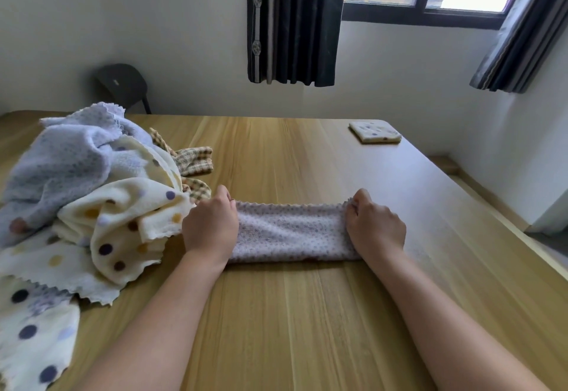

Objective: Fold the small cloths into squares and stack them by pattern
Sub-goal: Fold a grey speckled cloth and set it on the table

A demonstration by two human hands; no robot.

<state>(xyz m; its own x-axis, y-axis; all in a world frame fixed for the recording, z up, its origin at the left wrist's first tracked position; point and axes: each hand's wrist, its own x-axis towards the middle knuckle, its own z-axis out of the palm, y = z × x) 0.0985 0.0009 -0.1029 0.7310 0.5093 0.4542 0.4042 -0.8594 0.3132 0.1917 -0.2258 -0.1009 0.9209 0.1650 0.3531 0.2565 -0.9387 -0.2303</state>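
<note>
Left hand (210, 227) and right hand (376, 227), on the table (307, 160), each curl over and grip one end of the lilac cloth (292, 232). Pile of unfolded cloths (92, 206): touching the lilac cloth's left end. Lilac cloth: a folded strip, lying flat. Folded spotted square (375, 132): well beyond it, rightward. Risk: uneven pull skews the layers; the crowding pile may snag.

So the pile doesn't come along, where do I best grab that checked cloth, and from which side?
Pinch the checked cloth by the end poking out on the right of the pile, coming from the bare table beside it. That end lies free on the wood; the rest is buried under the cream dotted cloth.
</note>
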